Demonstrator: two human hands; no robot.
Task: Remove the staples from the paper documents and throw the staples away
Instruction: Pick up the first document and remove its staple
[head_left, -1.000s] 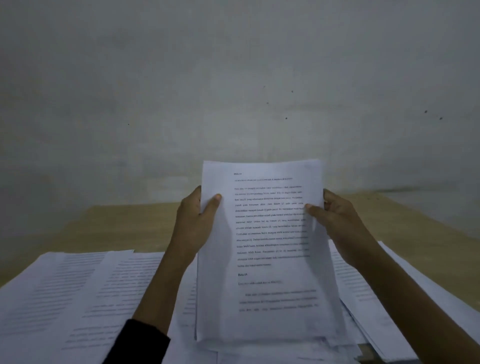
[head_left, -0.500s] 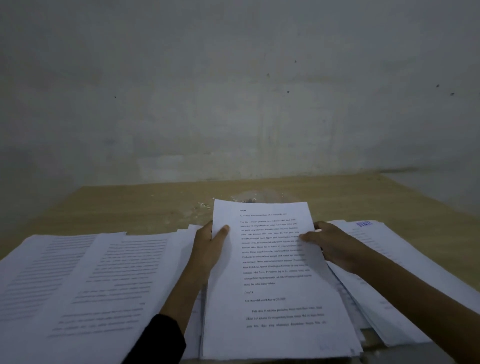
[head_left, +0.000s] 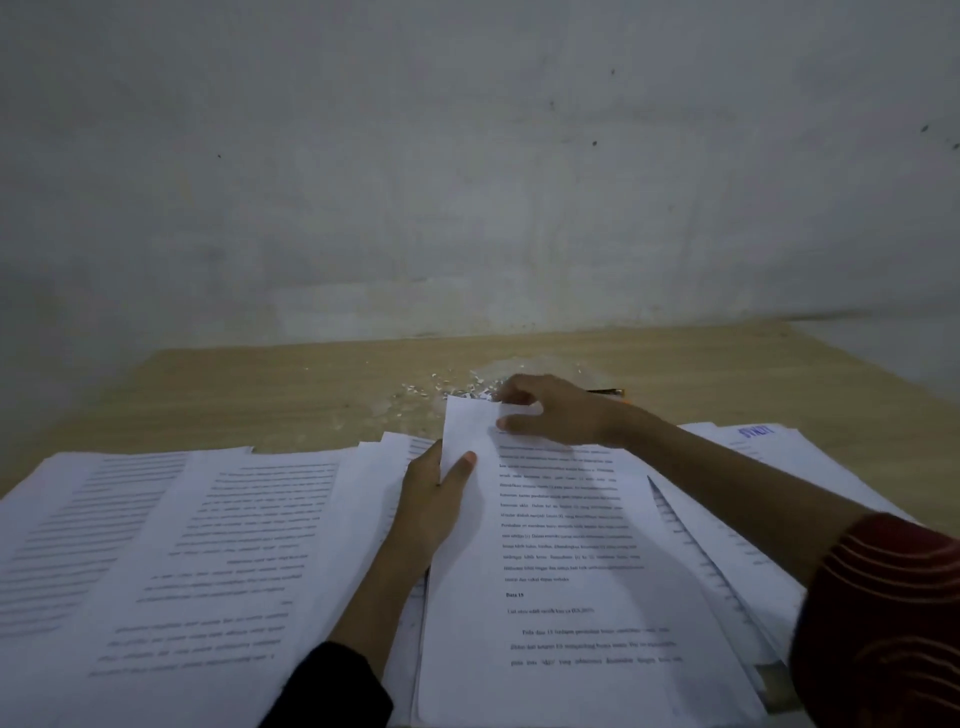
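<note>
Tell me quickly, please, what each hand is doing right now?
Left hand: grips the document by its left edge, thumb on top.
Right hand: pinches the document's top edge.

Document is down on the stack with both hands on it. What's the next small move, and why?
Probably use the right hand to pry at the staple in the top left corner of the document. The left hand grips its left edge, the right hand pinches the top edge, and loose staples lie just beyond on the table. The staple itself is too small to see.
</note>
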